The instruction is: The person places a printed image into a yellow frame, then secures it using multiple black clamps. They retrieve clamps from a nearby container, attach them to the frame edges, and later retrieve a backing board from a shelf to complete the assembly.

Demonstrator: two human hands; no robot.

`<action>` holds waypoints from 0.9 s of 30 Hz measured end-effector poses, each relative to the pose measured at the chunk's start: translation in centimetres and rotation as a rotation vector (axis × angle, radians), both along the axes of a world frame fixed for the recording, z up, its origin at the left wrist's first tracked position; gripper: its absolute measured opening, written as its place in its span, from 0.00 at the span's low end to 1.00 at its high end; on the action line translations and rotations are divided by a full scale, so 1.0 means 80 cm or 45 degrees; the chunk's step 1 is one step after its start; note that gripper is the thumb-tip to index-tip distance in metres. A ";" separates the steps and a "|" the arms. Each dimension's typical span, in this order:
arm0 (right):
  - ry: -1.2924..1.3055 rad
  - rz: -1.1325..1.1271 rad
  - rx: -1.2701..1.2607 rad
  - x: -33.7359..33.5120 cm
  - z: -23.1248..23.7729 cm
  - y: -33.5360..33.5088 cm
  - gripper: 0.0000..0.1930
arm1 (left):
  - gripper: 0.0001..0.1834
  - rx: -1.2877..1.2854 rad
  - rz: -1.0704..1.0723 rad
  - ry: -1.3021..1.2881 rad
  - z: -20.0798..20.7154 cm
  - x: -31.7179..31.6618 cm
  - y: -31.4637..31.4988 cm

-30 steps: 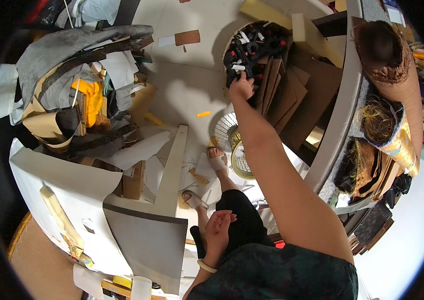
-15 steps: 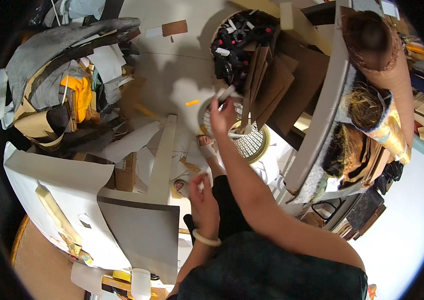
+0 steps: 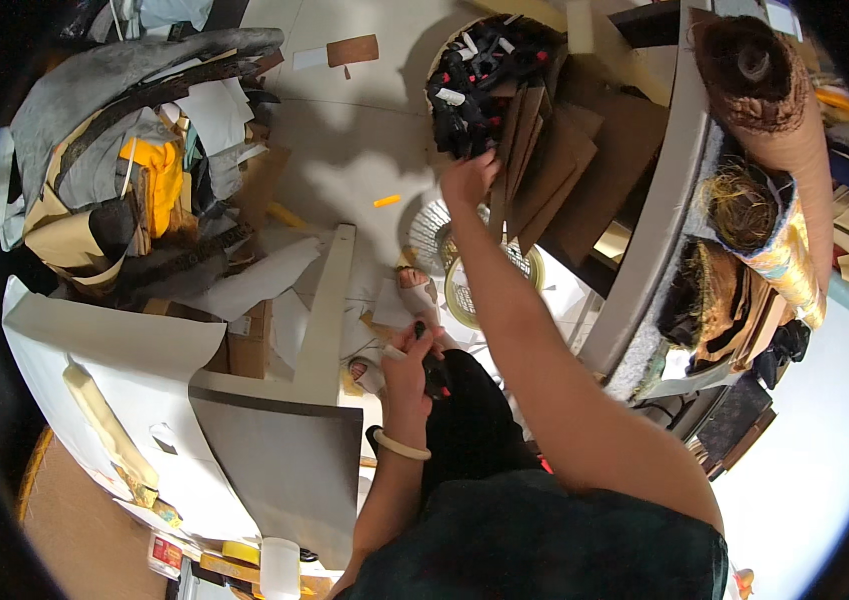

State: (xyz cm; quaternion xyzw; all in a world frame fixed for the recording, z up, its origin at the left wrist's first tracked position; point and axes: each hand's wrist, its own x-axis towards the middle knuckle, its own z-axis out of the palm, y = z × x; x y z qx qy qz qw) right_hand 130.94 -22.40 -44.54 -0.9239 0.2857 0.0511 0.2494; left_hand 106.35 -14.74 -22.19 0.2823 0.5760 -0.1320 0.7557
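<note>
My left hand (image 3: 407,372) is closed around a small black item with a red spot (image 3: 436,378), held low above my lap. Its exact kind is too small to make out. My right arm stretches forward, and my right hand (image 3: 468,182) is at the near edge of a round basket (image 3: 431,92). Its fingers bend against a heap of black items with red and white parts (image 3: 485,75) inside that basket. The fingertips are partly hidden, so any hold there does not show.
Brown boards (image 3: 560,165) lean beside the basket. A slatted pale basket (image 3: 465,295) stands on the floor by my foot. Fabric rolls (image 3: 765,110) fill the shelf at right. Piled grey material (image 3: 95,90) lies far left, near a white-covered table (image 3: 115,350).
My right hand has moved forward to the basket of black items; the pale piece at its fingers no longer shows. My left hand has lowered slightly and now visibly holds a black item.
</note>
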 end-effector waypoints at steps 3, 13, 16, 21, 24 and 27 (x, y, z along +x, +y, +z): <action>0.314 -0.085 -0.035 0.048 -0.018 0.012 0.40 | 0.14 -0.116 0.054 -0.033 0.010 -0.018 -0.004; 0.261 0.080 0.011 0.041 -0.010 -0.033 0.21 | 0.16 -0.207 0.228 -0.098 0.007 -0.029 0.000; 0.008 0.138 -0.078 -0.023 0.076 -0.007 0.15 | 0.17 -0.246 0.456 -0.154 0.005 -0.008 0.003; 0.868 0.676 1.015 -0.145 0.237 -0.008 0.18 | 0.19 -0.192 0.497 -0.419 -0.008 0.007 0.028; 1.130 1.329 0.330 -0.078 0.303 0.026 0.25 | 0.17 -0.205 0.500 -0.419 -0.011 0.002 0.033; 0.430 0.941 0.172 0.029 0.230 0.057 0.18 | 0.15 -0.166 0.468 -0.354 -0.014 -0.001 0.034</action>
